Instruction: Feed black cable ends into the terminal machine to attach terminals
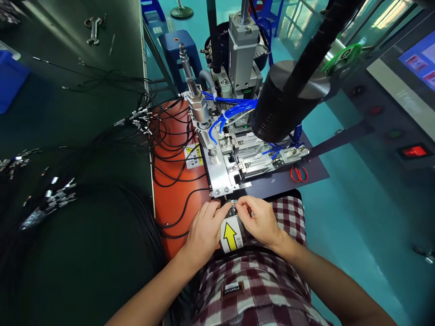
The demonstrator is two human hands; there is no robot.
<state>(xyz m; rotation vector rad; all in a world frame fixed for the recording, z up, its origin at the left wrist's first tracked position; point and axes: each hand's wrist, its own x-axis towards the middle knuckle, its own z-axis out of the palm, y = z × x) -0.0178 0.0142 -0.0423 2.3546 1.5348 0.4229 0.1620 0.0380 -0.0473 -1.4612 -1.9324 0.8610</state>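
Note:
Both my hands meet at the front end of a metal machine (220, 174). My right hand (261, 224) is closed, thumb and forefinger pinched at a tiny silvery piece (234, 204) too small to name. My left hand (206, 231) lies opposite, fingers bent and pressed together, its thumb tip at the same spot; what it grips is hidden. Just below the fingertips is a white label with a yellow arrow (230, 235) on the machine's feed end. Black cables (185, 203) run beside my left hand over an orange-red surface (170, 194) into the machine.
On the dark table (102, 262) at left lie cable bundles with silver metal ends (61, 194) and a wrench (94, 31). Red-handled scissors (299, 174) lie right of the machine. A black cylinder (285, 104) overhangs it. A control panel (401, 117) stands at right, a blue stool (181, 50) behind.

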